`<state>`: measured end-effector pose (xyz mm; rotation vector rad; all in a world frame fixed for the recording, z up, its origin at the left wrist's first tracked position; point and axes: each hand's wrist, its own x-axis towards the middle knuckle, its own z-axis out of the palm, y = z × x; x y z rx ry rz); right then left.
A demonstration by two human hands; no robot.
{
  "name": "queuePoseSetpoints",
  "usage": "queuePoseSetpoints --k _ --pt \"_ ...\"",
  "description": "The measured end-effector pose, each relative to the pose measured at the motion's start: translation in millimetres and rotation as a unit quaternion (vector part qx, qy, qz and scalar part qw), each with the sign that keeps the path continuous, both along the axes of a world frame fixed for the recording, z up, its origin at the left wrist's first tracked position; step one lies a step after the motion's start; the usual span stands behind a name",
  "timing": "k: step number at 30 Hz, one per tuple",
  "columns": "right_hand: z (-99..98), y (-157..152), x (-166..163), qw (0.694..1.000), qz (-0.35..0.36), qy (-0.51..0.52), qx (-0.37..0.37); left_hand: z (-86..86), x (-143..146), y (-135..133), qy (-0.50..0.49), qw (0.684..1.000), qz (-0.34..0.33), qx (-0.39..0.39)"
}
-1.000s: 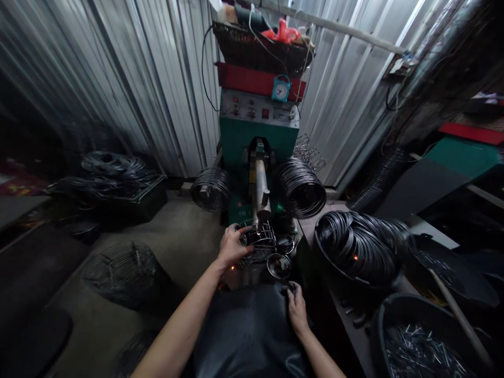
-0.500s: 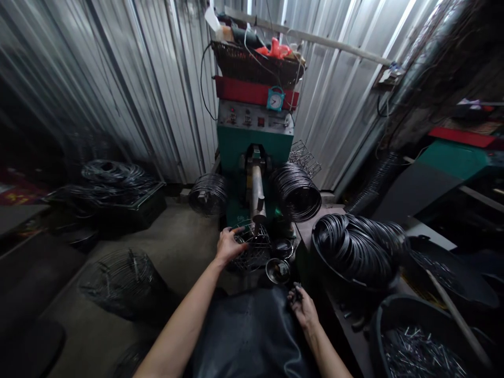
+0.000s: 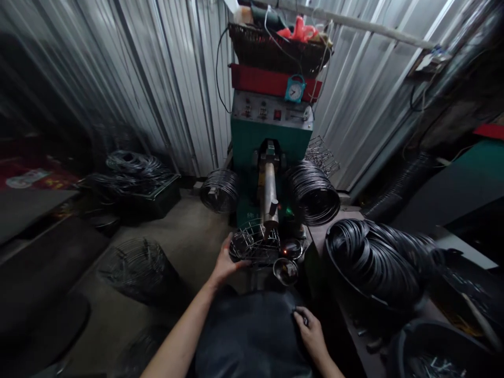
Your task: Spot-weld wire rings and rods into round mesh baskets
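A round wire frame (image 3: 252, 242) sits under the end of the machine's metal arm (image 3: 270, 194). My left hand (image 3: 225, 263) grips its left side, with thumb and fingers around the near rim. Beside the dark apron (image 3: 252, 331) over my lap, my right hand (image 3: 310, 328) is closed, its fingertips pinched together. Something small and dark shows at those fingers, too small to name. Between the hands stands a small metal bowl (image 3: 285, 271) with dark bits inside.
The green machine (image 3: 271, 134) carries a blue clock (image 3: 295, 89). Wire coils (image 3: 219, 191) hang left and right of its arm. Right of me are a tub of wire rings (image 3: 370, 257) and a bucket of short rods (image 3: 437, 362). A stack of wire rings (image 3: 134, 268) stands left.
The view has swung left. My left hand has shifted from above the wire frame to its left side, and the frame has turned. My right hand is lower, closer to the apron.
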<state>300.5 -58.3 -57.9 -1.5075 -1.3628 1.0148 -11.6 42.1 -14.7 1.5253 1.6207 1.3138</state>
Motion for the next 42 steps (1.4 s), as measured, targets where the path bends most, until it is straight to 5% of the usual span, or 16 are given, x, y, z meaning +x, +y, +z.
queuePoseSetpoints --k 3,7,15,20,23,28,32,36,42 --pt "-1.6 0 4 0.997 0.056 -0.041 -0.015 -19.2 7 -10 -0.106 0.994 -0.008 -0.013" --pt "16.8 21 4 0.985 0.146 -0.069 -0.063 -18.9 14 -8 -0.178 0.984 -0.018 -0.003" --pt "133.3 44 -53 0.947 0.279 -0.144 0.064 6.1 -3 -33 -0.180 0.983 -0.013 0.025" --pt "175.5 58 -88 0.910 0.321 -0.256 0.054 23.4 3 -68 -0.002 0.997 -0.045 0.056" --pt "175.2 61 -102 0.897 0.310 -0.313 0.035 37.1 14 -79 0.112 0.987 -0.074 0.088" --pt "149.8 46 -110 0.909 0.165 -0.372 0.092 58.2 28 -81 0.182 0.977 -0.080 0.076" --pt "134.9 41 -96 0.912 0.263 -0.276 0.154 65.3 28 -78 0.181 0.978 -0.083 0.059" --pt "137.9 47 -82 0.877 0.364 -0.254 0.183 67.9 24 -75 0.171 0.980 -0.091 0.046" --pt "131.2 59 -80 0.868 0.369 -0.276 0.184 66.5 24 -64 0.178 0.979 -0.097 0.024"
